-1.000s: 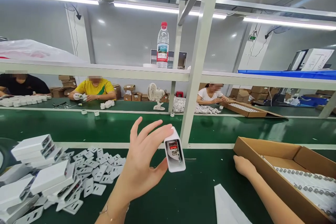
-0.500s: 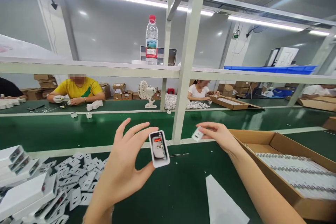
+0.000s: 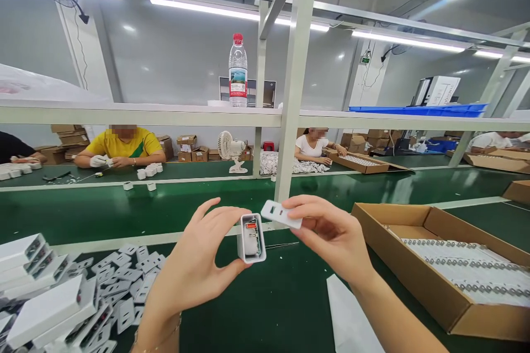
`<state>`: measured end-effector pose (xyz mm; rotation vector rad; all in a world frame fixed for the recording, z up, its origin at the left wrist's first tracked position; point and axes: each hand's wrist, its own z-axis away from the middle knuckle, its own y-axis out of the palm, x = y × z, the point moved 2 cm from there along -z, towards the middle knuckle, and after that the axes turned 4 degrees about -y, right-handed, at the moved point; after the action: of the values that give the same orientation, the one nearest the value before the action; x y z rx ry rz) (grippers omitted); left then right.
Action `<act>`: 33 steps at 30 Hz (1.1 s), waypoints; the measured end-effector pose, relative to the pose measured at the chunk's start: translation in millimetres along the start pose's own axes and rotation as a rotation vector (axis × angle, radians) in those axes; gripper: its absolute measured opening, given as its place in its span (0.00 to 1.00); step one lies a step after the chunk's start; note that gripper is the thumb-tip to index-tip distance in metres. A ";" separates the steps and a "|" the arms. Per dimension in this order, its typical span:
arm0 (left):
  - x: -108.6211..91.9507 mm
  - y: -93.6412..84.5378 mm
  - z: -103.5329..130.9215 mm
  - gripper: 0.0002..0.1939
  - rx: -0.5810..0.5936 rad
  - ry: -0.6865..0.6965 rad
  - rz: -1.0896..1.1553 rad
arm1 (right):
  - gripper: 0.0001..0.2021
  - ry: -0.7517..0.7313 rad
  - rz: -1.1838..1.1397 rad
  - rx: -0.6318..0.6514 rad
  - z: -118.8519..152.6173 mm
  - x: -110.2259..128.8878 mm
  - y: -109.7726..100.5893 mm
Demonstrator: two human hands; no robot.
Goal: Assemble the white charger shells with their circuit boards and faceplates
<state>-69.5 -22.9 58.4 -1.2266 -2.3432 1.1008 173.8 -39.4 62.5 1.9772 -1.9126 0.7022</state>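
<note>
green bench top (image 3: 290,309) here, and on it at the left a loose heap of white charger housings (image 3: 37,292) beside scattered flat white end plates (image 3: 124,287). at the right sits an open cardboard box (image 3: 418,276) with rows of small parts inside. a white sheet (image 3: 351,320) lies near the front edge, a thin metal tool (image 3: 281,245) farther back.
</note>
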 end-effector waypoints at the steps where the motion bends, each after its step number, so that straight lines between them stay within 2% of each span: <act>1: -0.5 0.3 0.0 0.26 0.000 -0.002 0.010 | 0.12 -0.003 -0.007 0.006 2.9 -1.3 3.0; 3: -0.4 -0.4 0.7 0.27 -0.008 -0.008 0.021 | 0.11 0.002 -0.024 -0.033 7.0 -5.0 7.4; 6: 1.5 -2.4 1.6 0.27 -0.028 -0.016 0.007 | 0.06 0.019 -0.045 -0.187 9.0 -9.5 10.3; 7: 2.3 -2.7 1.6 0.27 -0.037 -0.016 -0.003 | 0.08 0.047 -0.063 -0.228 8.9 -10.4 10.9; 9: 3.9 -2.1 1.2 0.27 -0.048 -0.011 -0.023 | 0.20 0.130 -0.120 -0.268 8.4 -11.5 11.6; 11: 5.1 -0.5 0.6 0.27 -0.048 -0.002 -0.036 | 0.25 0.224 -0.165 -0.253 8.1 -12.0 12.1; 15: 5.8 1.6 0.0 0.27 -0.049 0.024 -0.045 | 0.12 0.364 -0.241 -0.207 8.7 -13.2 13.6; 19: 6.0 0.5 0.2 0.27 -0.051 0.045 -0.061 | 0.15 0.459 -0.305 -0.251 8.0 -15.5 17.2; 25: 7.2 -2.2 0.7 0.24 -0.068 0.054 -0.085 | 0.17 0.500 -0.376 -0.306 2.6 -17.5 24.2; 33: 11.1 -0.2 1.0 0.27 -0.032 0.040 -0.076 | 0.15 0.506 -0.461 -0.368 0.5 -21.2 29.2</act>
<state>-76.9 -14.7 56.8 -1.1487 -2.3651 1.0091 145.1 -23.8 47.2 1.7048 -1.1411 0.5917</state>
